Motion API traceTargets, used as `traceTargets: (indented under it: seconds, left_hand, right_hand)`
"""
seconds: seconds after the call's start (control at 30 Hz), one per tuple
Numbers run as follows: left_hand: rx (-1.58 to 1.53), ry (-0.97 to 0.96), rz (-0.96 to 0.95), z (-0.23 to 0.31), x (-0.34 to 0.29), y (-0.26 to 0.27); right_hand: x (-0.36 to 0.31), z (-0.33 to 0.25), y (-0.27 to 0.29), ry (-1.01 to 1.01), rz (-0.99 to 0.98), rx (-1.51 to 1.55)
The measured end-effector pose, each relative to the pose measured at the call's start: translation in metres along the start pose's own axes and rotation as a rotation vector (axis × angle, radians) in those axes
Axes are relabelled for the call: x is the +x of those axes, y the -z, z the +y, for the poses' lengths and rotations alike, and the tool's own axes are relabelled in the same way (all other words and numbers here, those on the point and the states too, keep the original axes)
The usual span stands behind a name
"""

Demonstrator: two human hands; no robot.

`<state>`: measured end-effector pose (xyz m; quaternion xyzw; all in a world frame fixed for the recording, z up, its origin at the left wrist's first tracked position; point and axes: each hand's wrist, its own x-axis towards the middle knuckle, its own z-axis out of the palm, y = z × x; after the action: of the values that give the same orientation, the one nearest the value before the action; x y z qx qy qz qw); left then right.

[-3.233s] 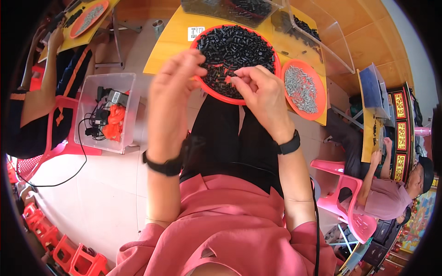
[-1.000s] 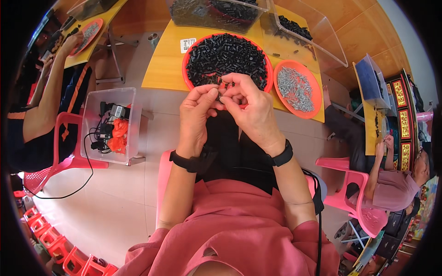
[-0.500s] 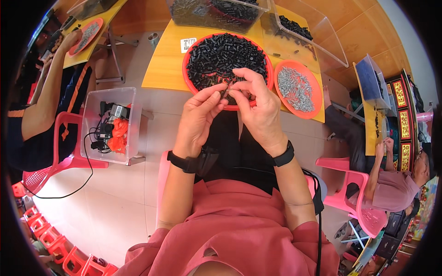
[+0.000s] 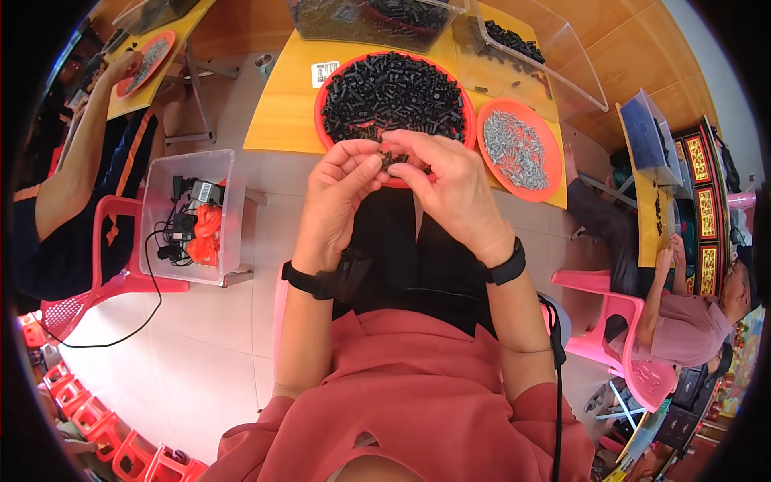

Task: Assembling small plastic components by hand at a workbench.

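Left hand (image 4: 336, 197) and right hand (image 4: 458, 189) pinched near-closed on small dark parts (image 4: 393, 160); done count unclear, many black fittings (image 4: 393, 96) left at bench's (image 4: 281, 116) front edge.

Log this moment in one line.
left hand: pinching dark bits | right hand: pinching same bits | beyond: red basin of black parts | basin's right: orange plate of silver pieces | bit count: unclear

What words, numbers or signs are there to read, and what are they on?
Nothing reads clearly enough to quote.
White sticker on the yellow table: print too small to read.
White barcode label on the black device in the clear plastic bin: too small to read.
Red-and-gold panels, right: too blurred to tell.
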<state>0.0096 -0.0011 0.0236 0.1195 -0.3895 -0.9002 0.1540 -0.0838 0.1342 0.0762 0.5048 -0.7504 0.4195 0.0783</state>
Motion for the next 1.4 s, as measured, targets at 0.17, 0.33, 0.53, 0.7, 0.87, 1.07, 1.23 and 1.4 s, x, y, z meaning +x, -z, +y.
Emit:
traceTargets:
  seconds: [0.17,0.33,0.53,0.7,0.87,1.07,1.23,1.4]
  left_hand:
    - [-0.058,0.015,-0.007,0.001,0.002,0.006]
    - [-0.307,0.006,0.041,0.002,0.000,-0.006]
    - [-0.522,0.010,-0.004,0.000,0.001,0.003]
    - [-0.548,0.040,0.019,0.006,0.002,0.013]
    - [-0.555,0.101,0.058,0.007,0.006,0.018]
    - [-0.568,0.152,0.062,0.005,0.008,0.024]
    - [-0.527,0.098,0.038,0.001,0.010,0.026]
    - [-0.416,0.051,0.057,-0.002,0.008,0.020]
  right_hand:
    - [0.016,-0.009,0.009,-0.092,-0.141,0.086]
    - [0.023,-0.014,0.004,-0.166,-0.061,0.157]
    - [0.021,-0.009,-0.006,-0.126,-0.039,0.292]
    - [0.021,0.025,0.006,-0.343,-0.137,0.125]
    - [0.023,0.066,-0.010,-0.129,-0.233,-0.127]
    - [0.032,0.063,-0.022,0.015,-0.451,-0.312]
    - [0.027,0.066,-0.026,0.052,-0.352,-0.308]
    - [0.017,0.026,-0.016,-0.241,-0.072,0.146]
